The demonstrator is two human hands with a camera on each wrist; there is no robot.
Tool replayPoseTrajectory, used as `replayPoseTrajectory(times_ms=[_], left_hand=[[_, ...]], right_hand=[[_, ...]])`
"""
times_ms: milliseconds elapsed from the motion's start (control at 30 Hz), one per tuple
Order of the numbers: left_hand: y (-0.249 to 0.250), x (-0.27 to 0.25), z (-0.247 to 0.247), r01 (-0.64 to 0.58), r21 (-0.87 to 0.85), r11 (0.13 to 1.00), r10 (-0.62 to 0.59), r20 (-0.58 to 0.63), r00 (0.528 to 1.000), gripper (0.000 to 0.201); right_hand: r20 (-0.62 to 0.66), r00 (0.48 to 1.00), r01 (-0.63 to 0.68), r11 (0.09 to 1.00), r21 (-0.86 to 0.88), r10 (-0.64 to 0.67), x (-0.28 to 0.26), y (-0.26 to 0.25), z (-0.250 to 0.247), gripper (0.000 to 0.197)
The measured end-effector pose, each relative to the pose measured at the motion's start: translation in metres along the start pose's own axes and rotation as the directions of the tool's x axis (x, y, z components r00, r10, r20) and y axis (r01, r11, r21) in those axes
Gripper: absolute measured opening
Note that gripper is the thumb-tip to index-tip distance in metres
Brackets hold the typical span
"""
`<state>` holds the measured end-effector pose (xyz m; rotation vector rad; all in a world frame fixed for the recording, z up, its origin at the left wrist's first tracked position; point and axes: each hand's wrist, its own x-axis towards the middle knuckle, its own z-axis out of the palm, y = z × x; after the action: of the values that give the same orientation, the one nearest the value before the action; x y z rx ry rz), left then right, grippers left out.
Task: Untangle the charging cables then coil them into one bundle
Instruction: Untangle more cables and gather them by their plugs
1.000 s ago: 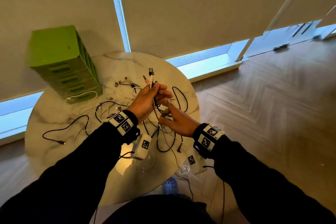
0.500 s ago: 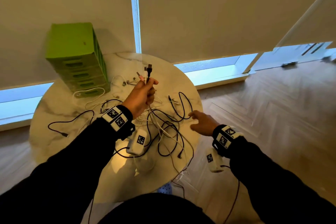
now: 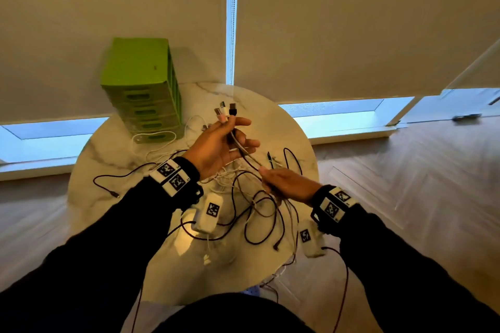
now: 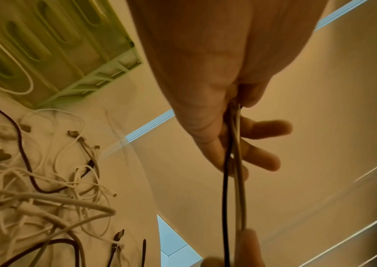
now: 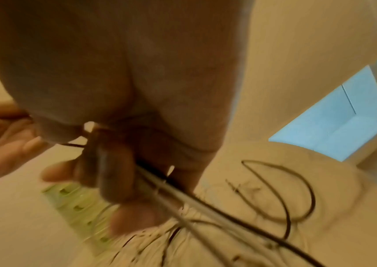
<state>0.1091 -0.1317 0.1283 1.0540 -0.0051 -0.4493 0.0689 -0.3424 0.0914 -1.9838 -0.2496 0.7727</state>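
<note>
My left hand (image 3: 226,143) is raised over the round marble table (image 3: 113,143) and pinches a few cables near their USB plugs (image 3: 226,111), which stick up past the fingers. The held black and grey cables (image 3: 247,153) run down to my right hand (image 3: 284,182), whose fingers are curled round them lower down. In the left wrist view the held cables (image 4: 233,162) hang from between thumb and fingers. In the right wrist view my right hand's fingers (image 5: 114,173) wrap the cables (image 5: 183,196). A tangle of black and white cables (image 3: 243,205) lies on the table below both hands.
A green drawer unit (image 3: 143,86) stands at the table's back left, with a white cable (image 3: 154,138) looped at its base. A loose black cable (image 3: 108,181) trails left. Some cables hang over the table's near right edge. Blinds hang behind; wood floor lies to the right.
My right hand has come back from the table's right edge and taken hold of the cables below my left hand. The left hand has loosened its lower fingers and still holds the plug ends.
</note>
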Motion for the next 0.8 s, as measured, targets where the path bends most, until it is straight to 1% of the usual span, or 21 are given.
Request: replayPoseTrajectory(times_ms=[33, 67, 100, 167, 200, 233, 267, 300, 333, 367, 400, 467, 533, 567, 600, 633, 667, 700, 733, 767, 800], left_hand=[[-0.002, 0.001, -0.001, -0.015, -0.014, 1.000, 0.015, -0.017, 1.000, 0.035], [-0.005, 0.002, 0.000, -0.040, -0.039, 0.998, 0.039, -0.036, 0.999, 0.034], [-0.006, 0.005, 0.001, -0.074, -0.075, 0.994, 0.069, -0.061, 0.996, 0.032], [-0.006, 0.012, 0.008, -0.149, -0.143, 0.978, 0.133, -0.117, 0.984, 0.028], [-0.004, 0.018, 0.012, -0.180, -0.161, 0.970, 0.156, -0.152, 0.976, 0.027], [-0.003, 0.023, 0.016, -0.199, -0.166, 0.966, 0.167, -0.184, 0.968, 0.026], [-0.003, 0.029, 0.019, -0.198, -0.158, 0.967, 0.162, -0.216, 0.963, 0.026], [-0.005, 0.033, 0.021, -0.182, -0.139, 0.973, 0.145, -0.243, 0.959, 0.025], [-0.009, 0.037, 0.023, -0.157, -0.107, 0.982, 0.125, -0.264, 0.957, 0.026], [-0.015, 0.041, 0.023, -0.130, -0.066, 0.989, 0.107, -0.278, 0.954, 0.026], [-0.021, 0.043, 0.022, -0.104, -0.020, 0.994, 0.094, -0.286, 0.953, 0.026], [-0.031, 0.047, 0.017, -0.056, 0.036, 0.998, 0.065, -0.295, 0.953, 0.024], [-0.036, 0.048, 0.010, -0.036, 0.037, 0.999, 0.046, -0.312, 0.949, 0.023], [-0.038, 0.051, 0.006, -0.038, 0.018, 0.999, 0.042, -0.332, 0.942, 0.023], [-0.039, 0.052, 0.004, -0.040, -0.001, 0.999, 0.038, -0.346, 0.937, 0.023], [-0.040, 0.052, 0.002, -0.037, -0.012, 0.999, 0.031, -0.357, 0.934, 0.023], [-0.041, 0.054, 0.001, -0.031, -0.011, 0.999, 0.024, -0.367, 0.930, 0.023], [-0.043, 0.056, 0.001, -0.025, -0.008, 1.000, 0.020, -0.373, 0.928, 0.022], [-0.045, 0.056, 0.001, -0.020, -0.002, 1.000, 0.018, -0.373, 0.928, 0.022], [-0.048, 0.057, 0.002, -0.018, 0.002, 1.000, 0.017, -0.374, 0.927, 0.022], [-0.050, 0.057, 0.002, -0.016, 0.006, 1.000, 0.017, -0.370, 0.929, 0.022]], right_hand=[[-0.091, 0.994, 0.044, 0.993, -0.108, -0.054, 0.002, 0.000, -0.009, 0.053], [-0.174, 0.978, 0.083, 0.980, -0.180, -0.115, 0.005, 0.001, -0.018, 0.053], [-0.238, 0.959, 0.107, 0.973, -0.207, -0.156, 0.009, 0.001, -0.023, 0.053], [-0.323, 0.923, 0.137, 0.963, -0.231, -0.208, 0.017, 0.002, -0.027, 0.053], [-0.335, 0.914, 0.152, 0.959, -0.240, -0.229, 0.022, 0.006, -0.025, 0.052], [-0.311, 0.916, 0.181, 0.952, -0.246, -0.254, 0.028, 0.009, -0.018, 0.049], [-0.257, 0.931, 0.203, 0.954, -0.221, -0.258, 0.033, 0.013, -0.007, 0.046], [-0.201, 0.956, 0.187, 0.971, -0.151, -0.215, 0.038, 0.016, 0.008, 0.045], [-0.159, 0.978, 0.130, 0.991, -0.041, -0.135, 0.042, 0.016, 0.023, 0.046], [-0.116, 0.992, 0.060, 0.996, 0.064, -0.052, 0.044, 0.014, 0.036, 0.051], [-0.086, 0.996, 0.013, 0.992, 0.122, -0.002, 0.046, 0.015, 0.045, 0.058], [-0.045, 0.999, -0.013, 0.997, 0.078, 0.016, 0.051, 0.023, 0.044, 0.067], [-0.009, 1.000, -0.011, 0.997, 0.082, 0.012, 0.055, 0.032, 0.030, 0.069], [-0.021, 0.999, -0.040, 0.987, 0.153, 0.044, 0.061, 0.039, 0.018, 0.068], [-0.069, 0.992, -0.081, 0.957, 0.277, 0.104, 0.065, 0.046, 0.007, 0.066], [-0.133, 0.976, -0.107, 0.907, 0.407, 0.174, 0.069, 0.054, -0.005, 0.062], [-0.208, 0.951, -0.099, 0.864, 0.493, 0.228, 0.074, 0.064, -0.016, 0.057], [-0.280, 0.919, -0.102, 0.852, 0.514, 0.278, 0.079, 0.074, -0.029, 0.049], [-0.358, 0.882, -0.128, 0.887, 0.443, 0.306, 0.083, 0.086, -0.039, 0.039], [-0.414, 0.853, -0.187, 0.927, 0.325, 0.317, 0.087, 0.098, -0.048, 0.033], [-0.455, 0.832, -0.252, 0.947, 0.200, 0.317, 0.090, 0.111, -0.055, 0.031]])
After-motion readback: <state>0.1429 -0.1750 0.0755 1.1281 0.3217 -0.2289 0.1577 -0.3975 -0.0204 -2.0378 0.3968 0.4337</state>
